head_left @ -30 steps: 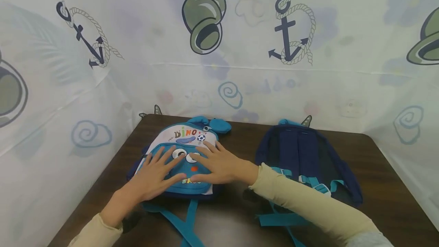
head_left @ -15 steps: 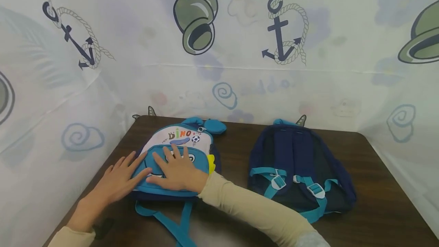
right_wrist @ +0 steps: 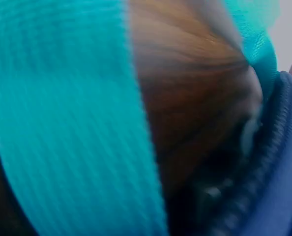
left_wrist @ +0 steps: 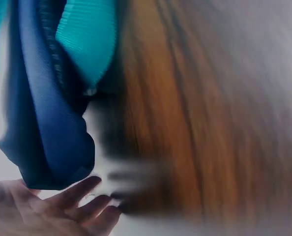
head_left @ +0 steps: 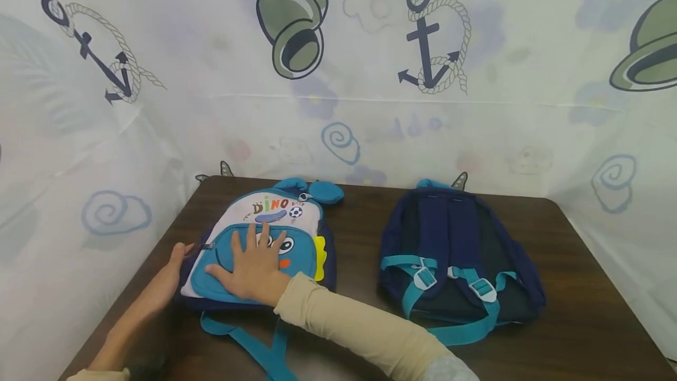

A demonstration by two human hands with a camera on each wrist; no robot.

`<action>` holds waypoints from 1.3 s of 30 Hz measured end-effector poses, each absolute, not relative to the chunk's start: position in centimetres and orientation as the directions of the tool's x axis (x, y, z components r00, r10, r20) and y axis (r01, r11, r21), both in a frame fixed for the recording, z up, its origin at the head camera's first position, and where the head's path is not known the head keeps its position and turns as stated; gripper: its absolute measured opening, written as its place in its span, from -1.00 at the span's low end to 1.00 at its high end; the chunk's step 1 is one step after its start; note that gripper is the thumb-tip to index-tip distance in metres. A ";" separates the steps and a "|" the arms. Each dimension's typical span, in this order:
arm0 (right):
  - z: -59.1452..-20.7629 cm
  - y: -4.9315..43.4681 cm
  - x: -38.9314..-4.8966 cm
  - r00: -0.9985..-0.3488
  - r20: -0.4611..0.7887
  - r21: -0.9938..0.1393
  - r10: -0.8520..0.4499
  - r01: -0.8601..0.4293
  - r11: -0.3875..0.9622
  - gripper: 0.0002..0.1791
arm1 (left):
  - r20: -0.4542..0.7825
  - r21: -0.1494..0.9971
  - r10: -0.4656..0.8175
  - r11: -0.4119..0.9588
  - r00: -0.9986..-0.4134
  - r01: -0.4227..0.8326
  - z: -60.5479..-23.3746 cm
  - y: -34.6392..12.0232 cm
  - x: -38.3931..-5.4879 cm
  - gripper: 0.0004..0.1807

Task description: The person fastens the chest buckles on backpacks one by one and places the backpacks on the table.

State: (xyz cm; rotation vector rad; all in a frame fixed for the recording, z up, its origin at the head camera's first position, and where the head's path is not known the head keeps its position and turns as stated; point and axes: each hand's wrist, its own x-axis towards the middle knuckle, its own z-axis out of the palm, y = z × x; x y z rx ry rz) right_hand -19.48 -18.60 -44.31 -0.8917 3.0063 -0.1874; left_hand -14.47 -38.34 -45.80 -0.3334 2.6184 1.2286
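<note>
A small kids' backpack (head_left: 304, 240) with a white and blue front, a "DINO" print and a cartoon face lies front up on the left of the table. My right hand (head_left: 256, 266) is spread flat over its front pocket, covering part of the face. Beside the bag's left edge, my left hand (head_left: 165, 278) touches the navy side panel. In the left wrist view, the left hand (left_wrist: 74, 211) has its fingers extended by the navy fabric (left_wrist: 55, 118); the thumb is hidden. A turquoise strap (right_wrist: 72, 128) fills much of the right wrist view.
To the right, a second navy backpack (head_left: 462, 240) lies with its straps and white buckles up. Turquoise straps (head_left: 251, 348) trail from the first bag toward the front of the dark wooden table (head_left: 576, 298). A printed white cloth (head_left: 370, 116) rises behind the table.
Both hands have moved left across the backpack. My left hand has slid off the front to its left side, while the right hand stays spread on the pocket. The head view has shifted slightly.
</note>
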 end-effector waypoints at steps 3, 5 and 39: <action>-44.9 -18.5 -19.6 -0.844 0.035 -0.125 -0.536 -0.535 0.835 -0.02 | -0.359 0.757 -0.107 0.547 -0.927 -0.357 -46.0 -38.4 -15.3 0.06; -45.3 -18.4 -19.6 -0.844 0.055 -0.123 -0.533 -0.536 0.835 -0.03 | -0.389 0.748 -0.099 0.546 -0.916 -0.377 -46.2 -38.3 -15.6 0.08; -46.7 -16.8 -19.9 -0.817 0.152 -0.306 -0.556 -0.574 0.760 -0.07 | -0.241 0.806 -0.193 0.506 -0.951 -0.307 -41.5 -34.2 -13.8 -0.07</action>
